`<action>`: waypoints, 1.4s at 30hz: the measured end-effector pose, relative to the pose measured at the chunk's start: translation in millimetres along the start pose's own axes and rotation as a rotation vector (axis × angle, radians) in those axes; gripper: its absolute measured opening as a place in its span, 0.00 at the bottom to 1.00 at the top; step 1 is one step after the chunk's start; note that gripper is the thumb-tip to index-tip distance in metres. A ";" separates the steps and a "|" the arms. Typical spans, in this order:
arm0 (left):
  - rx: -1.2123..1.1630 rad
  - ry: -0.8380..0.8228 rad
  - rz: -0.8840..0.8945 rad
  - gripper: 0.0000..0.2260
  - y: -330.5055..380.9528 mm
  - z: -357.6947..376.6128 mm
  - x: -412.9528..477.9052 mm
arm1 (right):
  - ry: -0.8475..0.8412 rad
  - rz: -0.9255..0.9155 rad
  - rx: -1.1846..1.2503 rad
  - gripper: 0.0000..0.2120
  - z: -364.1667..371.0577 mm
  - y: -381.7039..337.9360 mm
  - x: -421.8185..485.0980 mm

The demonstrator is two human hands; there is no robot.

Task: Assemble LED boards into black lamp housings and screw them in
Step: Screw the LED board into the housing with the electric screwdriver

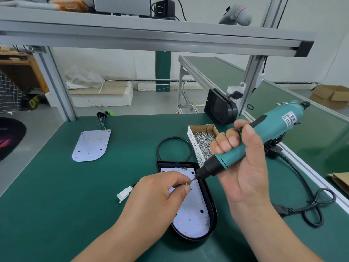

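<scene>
On the green bench [56,186] we count two LED boards [92,145] and two black housings [221,108]; over the near housing [213,210] our left hand [162,193] pinches one screw [187,184], our right hand [243,167] grips one screwdriver [264,133].

The left grip [160,193] is hiding the board's [190,214] left edge and pinching a piece [187,184] too small to identify.

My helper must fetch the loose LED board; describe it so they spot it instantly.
On the green bench, look left. The loose LED board lies bare, coloured wires at its far end; the other board sits inside a black housing.
</scene>
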State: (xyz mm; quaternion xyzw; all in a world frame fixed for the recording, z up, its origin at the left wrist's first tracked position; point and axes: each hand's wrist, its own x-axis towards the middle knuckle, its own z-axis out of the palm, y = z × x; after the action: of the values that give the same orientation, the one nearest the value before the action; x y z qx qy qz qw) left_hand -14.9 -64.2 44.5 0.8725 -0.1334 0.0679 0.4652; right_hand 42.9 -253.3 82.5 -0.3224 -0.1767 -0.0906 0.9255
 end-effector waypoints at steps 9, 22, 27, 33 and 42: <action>0.056 -0.012 -0.010 0.07 1.6 0.0 -0.5 | -0.092 -0.003 -0.066 0.09 -0.6 1.6 -0.9; 0.178 0.007 -0.071 0.04 8.6 0.6 -1.1 | -0.076 0.026 -0.092 0.05 -4.9 7.2 -1.6; 0.195 0.036 -0.035 0.04 12.4 -0.7 -1.8 | -0.004 0.035 -0.032 0.04 -8.5 9.2 1.6; 0.191 -0.024 -0.058 0.11 15.5 -3.4 -1.6 | 0.046 0.031 -0.008 0.07 -9.1 8.9 4.0; 0.415 0.156 0.083 0.12 8.6 -16.3 -1.9 | 0.164 -0.029 -0.007 0.03 -22.9 0.2 17.5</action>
State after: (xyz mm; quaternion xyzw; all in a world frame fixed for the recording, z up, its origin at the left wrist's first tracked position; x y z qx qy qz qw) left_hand -19.2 -54.9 60.0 0.9352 -0.1161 0.1803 0.2816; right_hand 65.3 -268.5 72.4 -0.3147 -0.1045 -0.1308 0.9343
